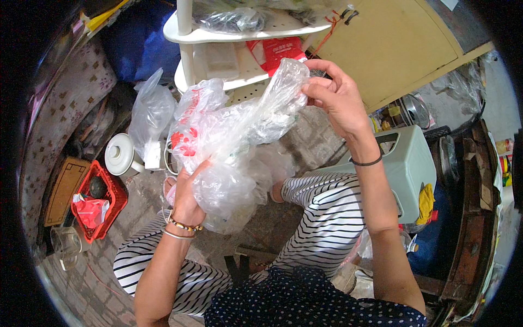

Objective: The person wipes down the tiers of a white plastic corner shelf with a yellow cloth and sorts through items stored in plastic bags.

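- Nearest the camera, at the lower edge: dark top with white dots (310, 300), and above it striped trousers (324, 218), knees spread wide.
- Right hand (335, 98) with thumb and forefinger closed in a pinch on the upper end of a clear plastic bag (278, 95); other fingers loosely curled.
- Left hand (188, 196) gripping the lower bundle of plastic bags (234, 185), thumb over the near side, remaining fingers hidden under plastic; impossible to tell how tightly closed.
- Clear plastic bag in mid-air between both hands, over the space between the knees; long axis slanting from lower left to upper right, narrow end up at the right fingertips.
- Pressed against it on the left: one white bag with red print (193, 122), crumpled.
- Exact number of layers in the bundle impossible to count.
- On the left wrist, two bracelets; on the right, one dark band.
- To the left: one red basket (115, 203) holding one red packet (91, 211) and one dark round object (98, 187); near it, one white lidded cup (121, 154) and one translucent bag (152, 117).
- To the right, one pale green stool (414, 163).
- Beyond the hands, one white rack (201, 37), two tiers visible, beside one cream cupboard (392, 54).
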Motion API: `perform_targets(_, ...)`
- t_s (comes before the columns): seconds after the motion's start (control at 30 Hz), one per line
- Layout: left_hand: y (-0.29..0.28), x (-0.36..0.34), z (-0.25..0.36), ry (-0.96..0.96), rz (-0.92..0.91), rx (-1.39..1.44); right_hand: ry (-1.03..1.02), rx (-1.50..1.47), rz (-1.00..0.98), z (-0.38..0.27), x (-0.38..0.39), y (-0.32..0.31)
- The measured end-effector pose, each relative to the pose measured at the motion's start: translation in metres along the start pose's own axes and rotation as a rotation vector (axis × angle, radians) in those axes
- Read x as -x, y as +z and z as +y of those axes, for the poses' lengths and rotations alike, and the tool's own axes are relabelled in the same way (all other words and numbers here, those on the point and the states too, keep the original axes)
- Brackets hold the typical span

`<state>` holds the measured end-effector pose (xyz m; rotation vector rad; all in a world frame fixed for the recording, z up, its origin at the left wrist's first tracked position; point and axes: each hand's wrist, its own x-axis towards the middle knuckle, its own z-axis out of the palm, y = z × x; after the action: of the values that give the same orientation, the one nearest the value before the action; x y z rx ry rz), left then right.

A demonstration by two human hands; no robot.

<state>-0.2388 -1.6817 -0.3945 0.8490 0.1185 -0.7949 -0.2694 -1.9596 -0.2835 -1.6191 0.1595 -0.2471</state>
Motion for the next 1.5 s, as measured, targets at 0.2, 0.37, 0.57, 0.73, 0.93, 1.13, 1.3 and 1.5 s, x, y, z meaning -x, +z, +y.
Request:
perform_targets(0.2,-0.0002,-0.0015,0.0001,-0.049,0.005,0.003,0.006,-0.096,0.084,-0.0091,0.0032,0.0008)
perform_targets(0.37,0.0036,0.0007,-0.0006,-0.012,0.025,-0.001,-0.033,-0.124,0.091,-0.0074,0.0038,0.0027)
perform_targets(0.57,0.0031,0.0011,0.0001,-0.015,0.019,-0.007,-0.035,-0.171,0.095,-0.0097,0.0041,0.0051)
perform_targets(0.73,0.0035,0.0017,0.0001,-0.005,0.022,-0.020,-0.036,-0.134,0.062,-0.0109,0.0047,0.0043)
perform_targets(0.93,0.0007,0.0014,0.0000,-0.035,0.039,-0.037,-0.032,-0.133,0.057,-0.0122,0.0054,0.0058)
perform_targets(1.13,0.0013,0.0010,-0.0008,-0.030,0.037,-0.034,-0.023,-0.149,0.041,-0.0098,0.0042,0.0026)
perform_targets(1.3,0.0015,0.0018,-0.0003,-0.027,0.051,-0.047,-0.022,-0.184,0.056,-0.0102,0.0038,0.0036)
perform_targets(1.5,0.0022,0.0016,-0.0004,-0.026,0.074,-0.047,-0.022,-0.186,0.042,-0.0095,0.0035,0.0031)
